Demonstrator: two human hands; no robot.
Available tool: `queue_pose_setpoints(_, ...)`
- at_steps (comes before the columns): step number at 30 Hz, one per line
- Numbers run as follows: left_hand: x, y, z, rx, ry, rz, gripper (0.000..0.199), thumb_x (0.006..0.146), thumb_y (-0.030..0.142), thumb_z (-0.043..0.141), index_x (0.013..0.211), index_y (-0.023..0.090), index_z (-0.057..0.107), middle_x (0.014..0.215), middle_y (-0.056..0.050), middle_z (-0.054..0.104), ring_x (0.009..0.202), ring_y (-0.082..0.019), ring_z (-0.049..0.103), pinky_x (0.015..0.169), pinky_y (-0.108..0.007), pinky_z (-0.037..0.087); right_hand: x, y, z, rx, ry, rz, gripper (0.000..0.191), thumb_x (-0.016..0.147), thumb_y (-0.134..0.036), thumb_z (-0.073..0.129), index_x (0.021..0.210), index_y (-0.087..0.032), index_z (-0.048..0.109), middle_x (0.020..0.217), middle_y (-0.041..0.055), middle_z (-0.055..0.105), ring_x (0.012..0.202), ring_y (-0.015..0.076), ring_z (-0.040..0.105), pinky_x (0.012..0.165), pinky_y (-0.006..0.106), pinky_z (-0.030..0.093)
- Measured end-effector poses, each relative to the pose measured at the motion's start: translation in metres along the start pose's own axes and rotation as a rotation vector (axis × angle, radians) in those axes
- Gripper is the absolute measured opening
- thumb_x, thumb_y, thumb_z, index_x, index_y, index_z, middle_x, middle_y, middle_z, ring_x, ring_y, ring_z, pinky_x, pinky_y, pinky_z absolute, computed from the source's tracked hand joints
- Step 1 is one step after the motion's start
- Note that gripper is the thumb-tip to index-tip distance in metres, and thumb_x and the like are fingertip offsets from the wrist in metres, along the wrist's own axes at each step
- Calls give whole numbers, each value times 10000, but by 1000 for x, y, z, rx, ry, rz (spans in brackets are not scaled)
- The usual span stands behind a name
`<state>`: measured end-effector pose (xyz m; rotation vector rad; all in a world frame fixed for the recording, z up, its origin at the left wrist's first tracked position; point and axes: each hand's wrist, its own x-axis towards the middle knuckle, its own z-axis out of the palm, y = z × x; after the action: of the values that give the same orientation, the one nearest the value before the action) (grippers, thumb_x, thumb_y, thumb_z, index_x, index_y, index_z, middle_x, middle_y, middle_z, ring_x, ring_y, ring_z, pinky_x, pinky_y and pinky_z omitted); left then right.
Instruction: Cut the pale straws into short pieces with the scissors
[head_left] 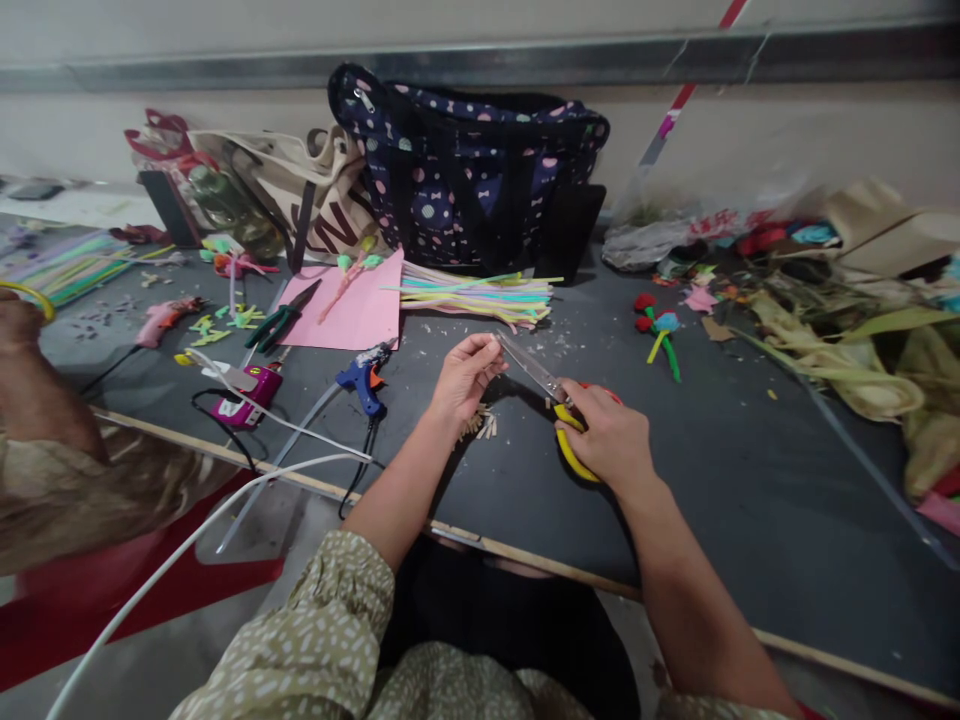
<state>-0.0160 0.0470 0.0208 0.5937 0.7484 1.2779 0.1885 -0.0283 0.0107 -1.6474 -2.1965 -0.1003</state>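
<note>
At far left another person's hand (19, 322) is cut off by the view's edge; then come a pink glue gun (160, 323), a blue glue gun (365, 385) and beige offcuts (487, 424), partly hidden by the left forearm. The left hand (466, 378) pinches its fingertips together (anything between them is too small to make out) beside the tip of the scissors (535, 369), which slant up-left above the table (720, 500). The right hand (611, 432) is clamped round their handles; rightward lie fuzzy flowers (665, 322) and dry husks (847, 350).

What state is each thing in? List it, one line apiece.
Left hand: fingertips pinched
Right hand: gripping scissors
Scissors: held, open or shut unclear
Blue glue gun: lying down
Pliers: lying partly on pink paper
Pink paper: flat
Navy bag: upright
Blue flower: lying down
Stems: bunched
</note>
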Motion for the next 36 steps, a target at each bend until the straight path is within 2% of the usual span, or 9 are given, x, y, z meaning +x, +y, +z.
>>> queue_pose_setpoints(7, -1, 3, 0, -41, -2, -26, 281, 605, 231, 819, 802, 167, 629, 725, 28, 636, 615, -58, 586, 671, -209, 502, -1, 3, 4, 66, 29, 51, 472, 782, -303, 576, 1247, -232, 536, 987, 24, 668, 818, 160, 619, 624, 242, 408)
queue_pose_setpoints(16, -1, 1, -1, -69, -48, -28, 270, 616, 211, 815, 789, 165, 613, 682, 38, 613, 595, -59, 574, 666, -218, 508, -1, 0, 3, 54, -8, -9, 450, 774, -297, 591, 1219, -240, 558, 965, 17, 671, 818, 161, 621, 615, 240, 390)
queue_pose_setpoints(24, 1, 1, -2, 6, -53, 15, 321, 579, 258, 838, 782, 167, 605, 668, 44, 604, 582, -65, 565, 646, -221, 489, -1, 0, 1, 55, 12, -43, 426, 778, -300, 593, 1198, -230, 571, 948, 6, 672, 803, 148, 621, 608, 237, 383)
queue_pose_setpoints(36, 1, -2, -3, 16, -77, 29, 304, 595, 261, 826, 781, 167, 605, 671, 38, 593, 584, -71, 556, 643, -227, 490, -1, 1, 1, 11, 29, -63, 419, 803, -328, 588, 1211, -235, 569, 925, 11, 671, 786, 144, 610, 586, 244, 358)
